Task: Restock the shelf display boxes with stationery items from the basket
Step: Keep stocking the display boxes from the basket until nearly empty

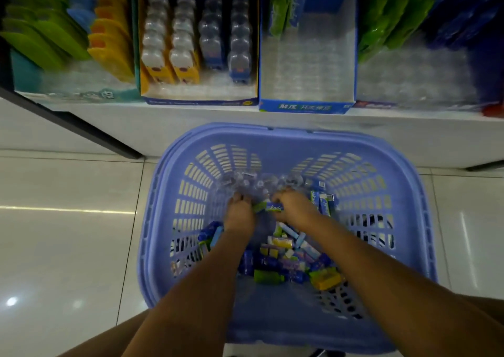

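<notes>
A blue slatted basket [283, 138] stands on the floor below the shelf, with many small stationery packs [283, 250] loose in its bottom. Both my hands reach deep into it. My left hand [240, 212] and my right hand [291, 205] together grip a green-and-blue pack [268, 206] between them, beside clear blister packs [245, 183] at the basket's far side. On the shelf, the blue display box [305, 107] holds only two or three green-blue packs [286, 7] at its back; the rest of its bottom is bare.
Left of the blue box sits a yellow-and-blue display box [199, 99] with rows of blister packs. Further left are green and yellow items [54, 37], and to the right green and dark blue ones [395, 21]. White glossy floor tiles [68, 234] surround the basket.
</notes>
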### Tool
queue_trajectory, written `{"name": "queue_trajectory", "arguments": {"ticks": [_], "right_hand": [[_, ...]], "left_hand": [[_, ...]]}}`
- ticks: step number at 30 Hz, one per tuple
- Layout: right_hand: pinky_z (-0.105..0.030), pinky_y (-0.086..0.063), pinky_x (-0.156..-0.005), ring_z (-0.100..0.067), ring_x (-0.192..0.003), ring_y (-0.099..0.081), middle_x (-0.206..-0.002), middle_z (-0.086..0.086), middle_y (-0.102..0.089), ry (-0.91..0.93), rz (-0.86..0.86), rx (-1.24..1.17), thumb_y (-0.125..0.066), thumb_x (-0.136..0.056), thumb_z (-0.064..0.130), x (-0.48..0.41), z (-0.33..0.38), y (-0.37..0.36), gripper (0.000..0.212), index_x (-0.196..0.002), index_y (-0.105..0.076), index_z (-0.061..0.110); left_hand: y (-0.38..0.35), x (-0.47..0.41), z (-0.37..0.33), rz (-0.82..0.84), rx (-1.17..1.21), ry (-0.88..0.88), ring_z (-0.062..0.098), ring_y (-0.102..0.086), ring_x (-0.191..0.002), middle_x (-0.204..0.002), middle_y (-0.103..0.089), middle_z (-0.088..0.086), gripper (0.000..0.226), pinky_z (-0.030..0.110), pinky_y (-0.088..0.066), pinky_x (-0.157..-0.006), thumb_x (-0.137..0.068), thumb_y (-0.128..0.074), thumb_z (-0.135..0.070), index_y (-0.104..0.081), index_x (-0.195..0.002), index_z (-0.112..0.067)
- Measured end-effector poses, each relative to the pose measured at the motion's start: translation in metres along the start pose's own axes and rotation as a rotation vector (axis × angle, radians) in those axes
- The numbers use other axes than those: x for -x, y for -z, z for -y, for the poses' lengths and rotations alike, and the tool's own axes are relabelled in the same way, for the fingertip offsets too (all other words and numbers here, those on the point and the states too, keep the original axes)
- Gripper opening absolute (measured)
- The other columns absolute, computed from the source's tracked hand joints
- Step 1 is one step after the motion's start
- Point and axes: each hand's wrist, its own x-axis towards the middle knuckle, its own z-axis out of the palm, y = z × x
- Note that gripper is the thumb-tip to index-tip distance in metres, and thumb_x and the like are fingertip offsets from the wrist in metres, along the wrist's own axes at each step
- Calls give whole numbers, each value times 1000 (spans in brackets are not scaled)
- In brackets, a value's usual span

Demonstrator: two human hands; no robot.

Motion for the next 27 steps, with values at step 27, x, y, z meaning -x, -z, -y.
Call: {"name": "queue_trajectory", "arguments": {"ticks": [27], "right_hand": [[-9, -44, -74, -16, -84, -59, -94, -14, -67, 272, -948, -353, -65, -84, 5, 37, 100, 283, 24, -107, -64, -1]], "left_hand": [[191, 141, -68, -249, 1590, -259, 22, -72, -89, -85, -71, 6, 22, 25, -57, -70, -92, -60, -26, -56, -81, -8]]}}
